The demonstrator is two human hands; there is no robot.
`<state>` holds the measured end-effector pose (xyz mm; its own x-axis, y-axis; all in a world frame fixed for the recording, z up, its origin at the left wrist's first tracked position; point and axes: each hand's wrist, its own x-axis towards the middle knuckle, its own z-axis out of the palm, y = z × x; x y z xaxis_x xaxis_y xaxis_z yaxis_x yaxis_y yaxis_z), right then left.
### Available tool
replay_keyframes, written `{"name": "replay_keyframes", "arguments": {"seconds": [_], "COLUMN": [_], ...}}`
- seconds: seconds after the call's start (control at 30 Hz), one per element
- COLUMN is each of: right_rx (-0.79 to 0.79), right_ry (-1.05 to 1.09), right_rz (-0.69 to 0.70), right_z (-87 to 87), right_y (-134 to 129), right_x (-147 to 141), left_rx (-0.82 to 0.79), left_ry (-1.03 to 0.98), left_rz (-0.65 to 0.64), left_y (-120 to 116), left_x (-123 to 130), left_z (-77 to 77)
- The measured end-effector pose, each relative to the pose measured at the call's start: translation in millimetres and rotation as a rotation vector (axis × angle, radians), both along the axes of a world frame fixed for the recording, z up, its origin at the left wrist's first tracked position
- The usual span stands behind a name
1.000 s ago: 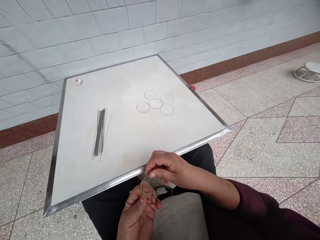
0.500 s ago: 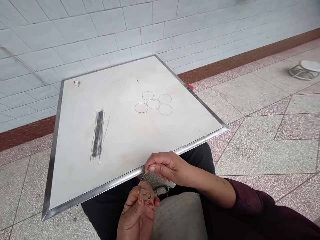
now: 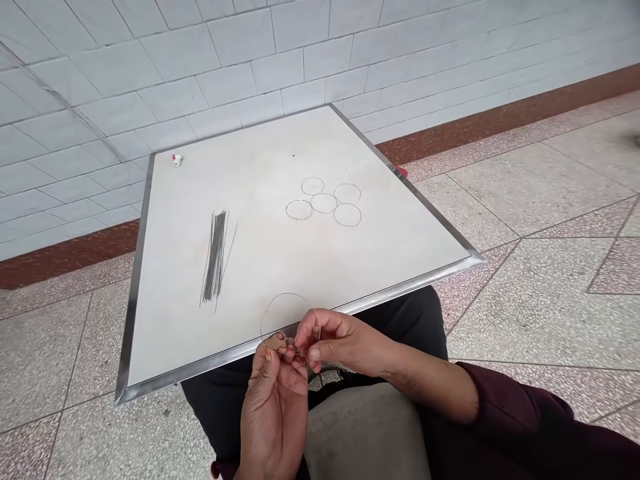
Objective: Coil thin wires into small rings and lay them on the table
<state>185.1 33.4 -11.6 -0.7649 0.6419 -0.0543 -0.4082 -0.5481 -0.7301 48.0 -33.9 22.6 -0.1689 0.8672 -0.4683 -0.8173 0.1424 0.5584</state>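
Note:
My left hand [image 3: 274, 407] and my right hand [image 3: 336, 340] meet just over the board's front edge, their fingertips pinching the twisted ends of a thin wire loop [image 3: 285, 295]. The loop stands up in front of them, over the white board [image 3: 260, 160]. Farther up the board lies a bundle of thin, straight dark wires [image 3: 216, 257]. Several finished wire rings [image 3: 324, 203] lie flat in a cluster to its right. A small white-and-red object [image 3: 177, 159] sits near the far left corner. The twist itself is partly hidden by my fingers.
The board has a metal frame [image 3: 300, 327] and rests on my lap, over dark trousers [image 3: 415, 327] and a grey cushion [image 3: 365, 433]. A maroon sleeve [image 3: 515, 413] covers my right arm. Beyond lie a terrazzo floor, brown skirting and a white tiled wall.
The wire loop has risen from below the board's edge to stand over the board. My hands have drawn closer, with fingertips now meeting at the twist. The view has shifted slightly.

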Motion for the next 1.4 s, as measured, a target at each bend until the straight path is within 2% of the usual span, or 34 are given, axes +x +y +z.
{"name": "replay_keyframes", "arguments": {"seconds": [0.6,1.1,1.4], "right_rx": [-0.018,-0.039,-0.052], "right_ry": [-0.085,-0.071,-0.078], "right_rz": [-0.143,-0.212,-0.203], "right_z": [-4.6,-10.6,-12.2], "right_y": [-1,-3,-4], "right_x": [-3,-8,-10], "left_rx": [0.017,0.021,0.047], "left_ry": [0.002,-0.011,-0.048], "left_rz": [0.01,0.032,0.043], "left_y": [-1,-1,3], "left_x": [1,2,6], "left_z": [-3.9,-5.4,-2.7]}}
